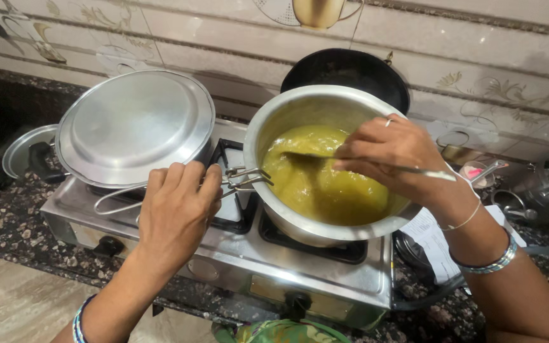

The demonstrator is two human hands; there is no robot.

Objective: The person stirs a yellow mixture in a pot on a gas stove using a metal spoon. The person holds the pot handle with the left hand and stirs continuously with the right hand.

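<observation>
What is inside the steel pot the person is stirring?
The steel pot holds a thick yellow-green mash, with a spoon held by the right hand dipping into it. The pot's bottom is covered by the mash.

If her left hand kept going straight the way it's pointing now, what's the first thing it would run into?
The left hand, gripping the wire pot tongs, points toward the tilted steel pot of yellow-green mash. Going straight on, it would likely meet the pot's rim where the tongs clamp it, though depth is hard to judge.

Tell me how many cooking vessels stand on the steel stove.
3: a round steel pot of yellow-green mash at front right, a black pan behind it, a lidded steel vessel at left.
</observation>
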